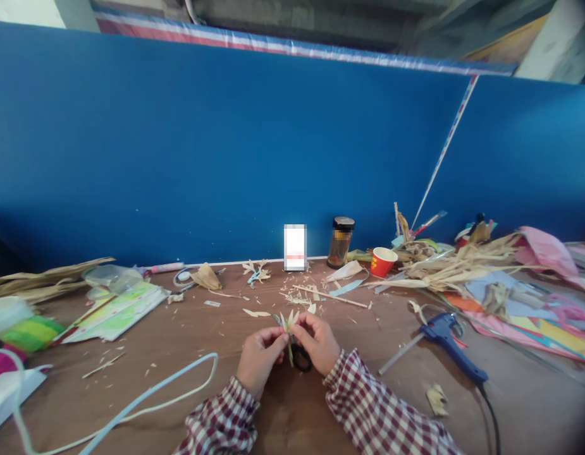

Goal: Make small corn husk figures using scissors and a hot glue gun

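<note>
My left hand (pixel 258 359) and my right hand (pixel 317 341) meet at the middle of the brown table (pixel 226 392), both pinched on a small bundle of pale husk strips (pixel 289 322) that fans out above the fingers. A green stem of the bundle hangs below the fingers. Black scissor handles (pixel 301 359) show under my right hand. Both sleeves are red and white check.
A blue glue gun (pixel 446 338) with its cord lies to the right. A red paper cup (pixel 382 261), a dark jar (pixel 341 242) and a heap of dry husks (pixel 458 262) stand behind. A pale blue cord (pixel 145 398), printed sheets (pixel 114 309) and bags lie left. A blue wall (pixel 226 145) closes the back.
</note>
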A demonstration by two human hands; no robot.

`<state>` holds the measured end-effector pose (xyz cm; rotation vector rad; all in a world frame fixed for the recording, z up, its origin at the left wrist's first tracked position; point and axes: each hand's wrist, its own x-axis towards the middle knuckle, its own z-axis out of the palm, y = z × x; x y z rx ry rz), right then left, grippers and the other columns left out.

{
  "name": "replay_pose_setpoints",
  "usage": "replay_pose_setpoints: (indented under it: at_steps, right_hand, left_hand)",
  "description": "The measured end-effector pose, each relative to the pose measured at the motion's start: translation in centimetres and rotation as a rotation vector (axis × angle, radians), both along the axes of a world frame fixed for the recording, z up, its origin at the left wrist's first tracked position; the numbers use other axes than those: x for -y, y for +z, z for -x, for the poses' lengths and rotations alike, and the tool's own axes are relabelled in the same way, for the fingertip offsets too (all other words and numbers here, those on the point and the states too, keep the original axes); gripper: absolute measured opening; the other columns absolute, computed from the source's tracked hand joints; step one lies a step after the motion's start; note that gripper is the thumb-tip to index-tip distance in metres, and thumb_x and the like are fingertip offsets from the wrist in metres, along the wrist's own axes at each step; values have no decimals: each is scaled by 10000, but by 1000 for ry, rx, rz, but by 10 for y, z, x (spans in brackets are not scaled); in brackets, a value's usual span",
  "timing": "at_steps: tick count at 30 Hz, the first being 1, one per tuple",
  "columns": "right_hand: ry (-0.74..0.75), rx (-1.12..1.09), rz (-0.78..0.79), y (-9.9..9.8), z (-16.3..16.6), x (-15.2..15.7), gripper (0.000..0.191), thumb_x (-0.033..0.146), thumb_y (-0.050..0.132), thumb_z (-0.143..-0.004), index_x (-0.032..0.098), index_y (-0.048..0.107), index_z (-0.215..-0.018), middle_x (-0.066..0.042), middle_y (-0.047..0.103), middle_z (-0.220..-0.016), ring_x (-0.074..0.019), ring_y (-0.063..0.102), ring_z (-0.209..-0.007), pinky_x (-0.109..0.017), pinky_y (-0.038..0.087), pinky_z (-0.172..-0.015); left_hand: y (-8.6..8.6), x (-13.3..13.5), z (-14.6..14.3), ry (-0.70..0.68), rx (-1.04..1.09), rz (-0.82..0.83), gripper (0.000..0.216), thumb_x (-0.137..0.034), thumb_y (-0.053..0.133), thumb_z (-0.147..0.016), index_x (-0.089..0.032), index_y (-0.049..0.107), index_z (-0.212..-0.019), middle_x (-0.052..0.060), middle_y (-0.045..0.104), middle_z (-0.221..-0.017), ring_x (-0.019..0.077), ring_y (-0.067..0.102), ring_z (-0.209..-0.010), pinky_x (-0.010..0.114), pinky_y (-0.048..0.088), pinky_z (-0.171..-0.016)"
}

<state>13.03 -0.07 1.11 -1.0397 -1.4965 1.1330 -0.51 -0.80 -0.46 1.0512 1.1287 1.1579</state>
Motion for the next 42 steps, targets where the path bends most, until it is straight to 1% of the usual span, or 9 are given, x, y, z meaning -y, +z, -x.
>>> replay_pose_setpoints:
  at_steps: [6, 16, 26, 32, 38, 42]
  right_hand:
    - [-1, 31, -24, -4, -1, -1, 159, 292, 492, -794, 157, 524, -717, 40, 455, -563, -85, 408, -522, -196, 336, -504]
    - [-42, 96, -77, -4, -1, 0, 118, 256, 501, -783, 161, 547, -729, 20, 513, -620, -95, 446, -570, -199, 363, -541]
    - [-49, 131, -101, -4, -2, 0, 136, 262, 497, -783, 161, 561, -719, 15, 532, -626, -104, 467, -581, -204, 382, -551]
    - [-79, 170, -167, -2, -2, 1, 116, 237, 504, -774, 172, 571, -705, -10, 577, -712, -131, 515, -676, -224, 398, -625]
    - [-89, 219, -206, -3, -4, 1, 111, 222, 501, -775, 175, 582, -715, -16, 588, -744, -138, 525, -723, -237, 396, -672]
    - [-105, 224, -178, -6, -3, 1, 110, 246, 523, -764, 177, 600, -724, -11, 592, -719, -130, 521, -669, -233, 401, -625]
  left_hand:
    - [0, 1, 1, -2, -13, -5, 300, -363, 663, -613, -107, 667, -771, -41, 503, -459, 53, 393, -405, 172, 323, -413]
    - [-2, 0, 1, -28, -39, -13, 304, -363, 656, -614, -107, 671, -777, -36, 499, -464, 58, 389, -408, 182, 313, -417]
    - [-3, 0, 2, -51, -115, -52, 318, -361, 619, -652, -96, 672, -820, -34, 484, -455, 68, 390, -414, 192, 303, -427]
    - [-5, 0, 3, -54, -124, -82, 326, -377, 616, -652, -110, 677, -827, -25, 507, -476, 76, 395, -425, 196, 302, -431]
    - [-3, 1, 1, -70, -131, -75, 299, -339, 611, -662, -102, 675, -834, -28, 500, -474, 69, 387, -425, 192, 292, -430]
    - [0, 2, 1, -58, -100, -55, 295, -336, 632, -642, -98, 677, -810, -26, 508, -471, 66, 392, -422, 190, 296, -427]
